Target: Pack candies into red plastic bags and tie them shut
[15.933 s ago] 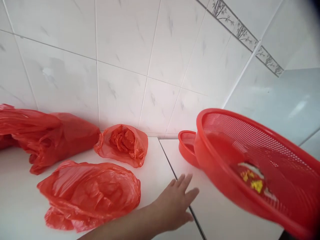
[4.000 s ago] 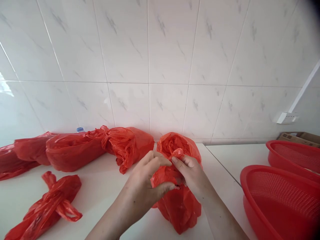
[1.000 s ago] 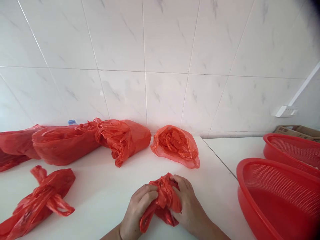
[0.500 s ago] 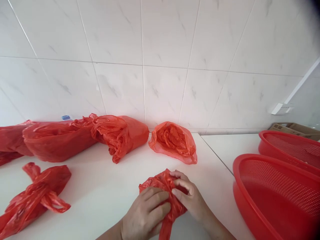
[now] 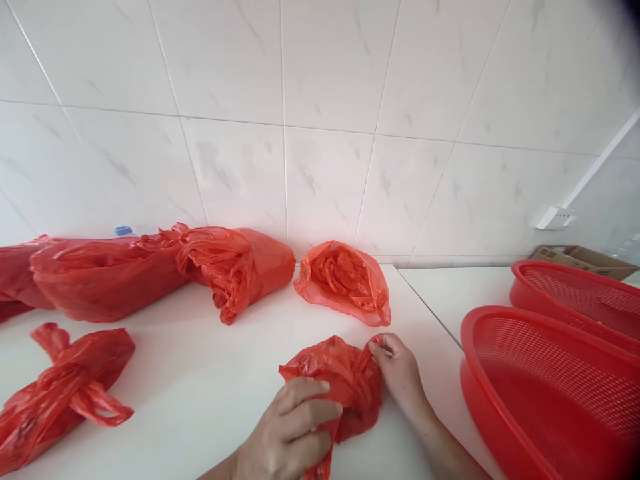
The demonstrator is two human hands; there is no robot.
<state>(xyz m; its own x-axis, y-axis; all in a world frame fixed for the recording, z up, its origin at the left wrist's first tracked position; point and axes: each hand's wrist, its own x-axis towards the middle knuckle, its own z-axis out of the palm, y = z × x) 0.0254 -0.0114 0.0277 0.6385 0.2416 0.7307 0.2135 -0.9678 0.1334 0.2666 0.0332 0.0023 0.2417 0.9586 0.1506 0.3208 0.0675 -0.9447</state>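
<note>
A crumpled red plastic bag (image 5: 333,360) lies on the white table in front of me, partly spread between my hands. My left hand (image 5: 293,427) is closed on the near left part of the bag, with a strip of plastic hanging below its fingers. At the bag's upper right edge, my right hand (image 5: 397,367) pinches a bit of the plastic between thumb and fingers. Folds cover whatever the bag may contain. Just beyond it sits another red bag (image 5: 345,277) with its mouth bunched inward.
More filled red bags (image 5: 110,283) line the tiled wall on the left. Nearer on that side lies a tied red bag (image 5: 70,393). Two red mesh baskets (image 5: 475,373) stand at the right, with a cardboard box (image 5: 585,260) behind them. A wall socket (image 5: 556,218) is above.
My right hand has moved outward to the right, pulling the bag's edge along. The left hand has shifted slightly left and down, and the bag is spread wider.
</note>
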